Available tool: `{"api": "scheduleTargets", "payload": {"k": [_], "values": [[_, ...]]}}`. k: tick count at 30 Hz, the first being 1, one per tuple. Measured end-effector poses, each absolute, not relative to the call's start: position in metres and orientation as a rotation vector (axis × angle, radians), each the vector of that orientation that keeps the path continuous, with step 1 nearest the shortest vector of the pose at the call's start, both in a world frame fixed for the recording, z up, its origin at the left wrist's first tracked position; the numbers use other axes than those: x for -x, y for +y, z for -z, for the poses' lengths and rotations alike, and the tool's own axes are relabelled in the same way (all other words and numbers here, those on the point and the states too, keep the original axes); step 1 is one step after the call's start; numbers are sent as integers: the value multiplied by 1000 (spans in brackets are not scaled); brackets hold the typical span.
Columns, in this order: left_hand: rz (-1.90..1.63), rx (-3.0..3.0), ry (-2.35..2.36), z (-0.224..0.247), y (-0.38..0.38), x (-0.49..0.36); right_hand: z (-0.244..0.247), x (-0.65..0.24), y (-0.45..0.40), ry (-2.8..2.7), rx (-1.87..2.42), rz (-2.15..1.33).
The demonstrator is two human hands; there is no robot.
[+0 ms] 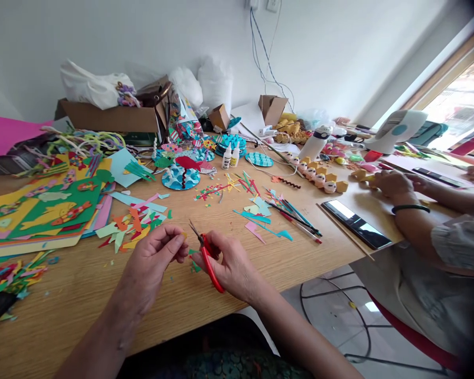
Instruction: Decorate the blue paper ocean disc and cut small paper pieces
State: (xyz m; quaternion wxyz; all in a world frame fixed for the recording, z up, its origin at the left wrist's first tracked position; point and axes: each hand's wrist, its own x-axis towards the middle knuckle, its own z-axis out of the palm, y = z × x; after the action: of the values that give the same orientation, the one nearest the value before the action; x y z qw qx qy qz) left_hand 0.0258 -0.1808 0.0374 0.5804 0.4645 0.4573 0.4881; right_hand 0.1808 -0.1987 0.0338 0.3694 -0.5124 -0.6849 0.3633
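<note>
Near the front edge of the wooden table [114,295], my left hand [158,250] pinches a tiny yellowish piece [184,235] between thumb and fingertips. Just to its right, my right hand [231,263] grips red-handled scissors [211,266], with fingers around the handles. The slim metal blades point up and left toward the small piece, apart from it. Small green scraps [195,261] lie under the hands. Beyond my left hand is a pile of orange, green and yellow paper cuttings [132,221].
Coloured paper sheets [79,210] cover the left side. Glue bottles [226,157] and blue discs [180,178] stand farther back. Pens [296,218], a wooden stick [345,231] and a phone [355,223] lie to the right, near another person's hands [393,184].
</note>
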Motion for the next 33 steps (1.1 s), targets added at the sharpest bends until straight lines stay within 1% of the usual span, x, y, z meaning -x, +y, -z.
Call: {"api": "scheduleTargets", "payload": {"k": [7, 33], "values": [[-1135, -1024, 980, -43, -183, -28, -26, -181, -201, -1921, 1399, -789], [-1101, -1081, 1010, -43, -183, -28, -26, -183, -205, -1926, 1428, -747]]}}
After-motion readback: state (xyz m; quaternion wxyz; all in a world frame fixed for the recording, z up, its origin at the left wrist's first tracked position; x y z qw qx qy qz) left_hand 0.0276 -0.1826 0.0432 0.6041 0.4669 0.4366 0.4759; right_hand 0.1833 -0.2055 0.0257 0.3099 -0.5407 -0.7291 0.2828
